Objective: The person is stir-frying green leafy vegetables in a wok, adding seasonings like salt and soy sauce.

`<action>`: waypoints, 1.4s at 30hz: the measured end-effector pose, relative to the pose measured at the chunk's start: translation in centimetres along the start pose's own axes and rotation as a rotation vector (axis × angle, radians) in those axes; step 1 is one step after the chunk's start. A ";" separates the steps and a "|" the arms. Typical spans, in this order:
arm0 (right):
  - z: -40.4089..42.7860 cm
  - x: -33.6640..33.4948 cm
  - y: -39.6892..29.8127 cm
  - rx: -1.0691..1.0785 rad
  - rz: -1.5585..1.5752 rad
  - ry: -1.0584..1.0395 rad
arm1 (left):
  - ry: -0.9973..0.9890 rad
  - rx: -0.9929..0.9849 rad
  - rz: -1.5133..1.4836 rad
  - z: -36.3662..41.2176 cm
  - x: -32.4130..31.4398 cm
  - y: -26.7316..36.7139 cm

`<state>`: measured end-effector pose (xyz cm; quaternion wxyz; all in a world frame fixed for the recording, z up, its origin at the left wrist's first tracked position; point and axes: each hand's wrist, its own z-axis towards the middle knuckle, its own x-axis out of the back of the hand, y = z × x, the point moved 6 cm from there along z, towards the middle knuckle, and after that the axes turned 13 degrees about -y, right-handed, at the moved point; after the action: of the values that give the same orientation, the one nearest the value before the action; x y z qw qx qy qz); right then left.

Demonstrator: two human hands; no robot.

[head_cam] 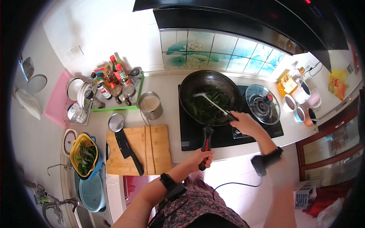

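A dark wok (211, 78) rests on the left side of the black cooktop (196, 142), with dark leafy greens (209, 104) in it. My left hand (202, 159) is closed around the wok's black and red handle (207, 138). My right hand (245, 123) grips the black handle of a metal spatula (216, 105), whose head lies over the greens, at the left of the wok. A glass lid (262, 104) with a red and black knob sits on the cooktop's right side, close above my right hand.
Left of the cooktop stand a metal pot (150, 106) and a wooden cutting board (161, 148) bearing a black cleaver (125, 146) and chopsticks. Bottles (114, 75) fill a green-edged tray. A yellow basket of leaves (84, 155) stands by the sink. Bowls (289, 103) stand at right; a range hood (222, 34) hangs above.
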<state>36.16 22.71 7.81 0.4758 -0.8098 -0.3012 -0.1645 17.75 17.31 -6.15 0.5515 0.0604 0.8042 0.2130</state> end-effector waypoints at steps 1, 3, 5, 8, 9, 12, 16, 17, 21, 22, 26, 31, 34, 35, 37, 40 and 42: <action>-2.5 1.1 -1.0 -0.008 -0.320 0.081 | -0.004 0.008 0.003 0.3 -0.2 -0.1; -6.9 3.1 -2.3 -0.027 -0.666 0.187 | -0.014 0.018 0.005 0.6 -0.7 -0.1; -10.6 5.0 -3.8 -0.025 -0.748 0.235 | -0.012 0.020 0.002 0.7 -0.5 -0.2; -14.3 7.3 -7.4 -0.117 -0.949 0.199 | -0.001 0.021 0.016 0.1 0.4 -0.3; -14.9 7.5 -8.9 -0.298 -1.015 0.139 | -0.007 0.022 0.004 0.0 0.7 -0.2; -12.1 7.8 -6.5 -0.267 -1.066 0.111 | -0.009 0.027 -0.001 0.3 0.0 0.0; -7.9 8.5 -2.2 -0.218 -0.946 0.198 | -0.033 0.043 0.013 1.0 -1.3 -0.1; -7.9 8.9 -2.2 -0.194 -0.883 0.244 | -0.034 0.043 0.014 1.0 -1.0 -0.1; -11.2 8.8 -7.7 -0.238 -1.106 0.206 | 0.007 0.021 -0.016 -0.2 0.6 0.3; -10.4 8.4 -7.6 -0.233 -1.108 0.203 | 0.015 0.021 -0.016 -0.4 0.7 0.4; -6.1 6.7 -3.4 -0.337 -1.094 0.101 | -0.016 0.047 -0.002 0.4 -0.4 0.3; -10.0 8.3 -8.8 -0.206 -1.176 0.211 | -0.006 0.034 0.004 0.0 0.6 0.2; -10.2 7.0 -10.2 -0.248 -1.258 0.144 | 0.011 0.017 -0.004 -0.2 0.7 0.4; -9.9 6.4 -10.2 -0.283 -1.271 0.103 | 0.011 0.018 -0.006 -0.3 0.8 0.3; -7.2 5.8 -7.0 -0.306 -1.232 0.127 | -0.019 0.032 0.031 0.4 0.1 0.2; -6.9 6.6 -6.3 -0.214 -1.144 0.235 | -0.012 0.030 0.001 0.5 -0.5 0.3; -8.4 7.4 -7.9 -0.117 -1.088 0.319 | -0.017 0.029 -0.001 0.5 -0.2 0.3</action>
<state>36.89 20.71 21.39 0.3164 -0.5281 -0.5897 -0.5227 18.24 17.66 -5.98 0.5574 0.0696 0.8027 0.2004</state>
